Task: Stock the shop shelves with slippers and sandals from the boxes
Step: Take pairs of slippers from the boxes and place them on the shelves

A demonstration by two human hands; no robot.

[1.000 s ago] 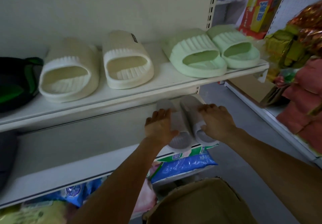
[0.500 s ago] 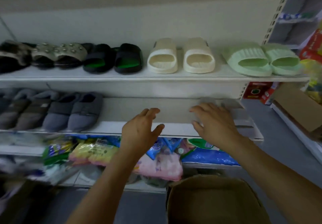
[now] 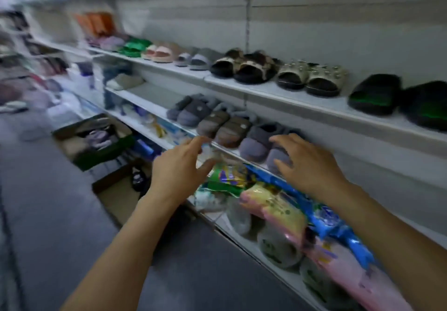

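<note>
Both hands are empty right now, left hand point(image 3: 180, 165) and right hand point(image 3: 307, 163) spread loose in front of the grey slippers point(image 3: 256, 141) on the middle shelf point(image 3: 362, 172), so I'd reach for the open box point(image 3: 94, 138) on the floor to the left and grab a matched pair.

Head view, angled leftward along shelves point(image 3: 278, 97)

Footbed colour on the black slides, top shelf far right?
Green, inside the black slides; head view shows it best.
</note>
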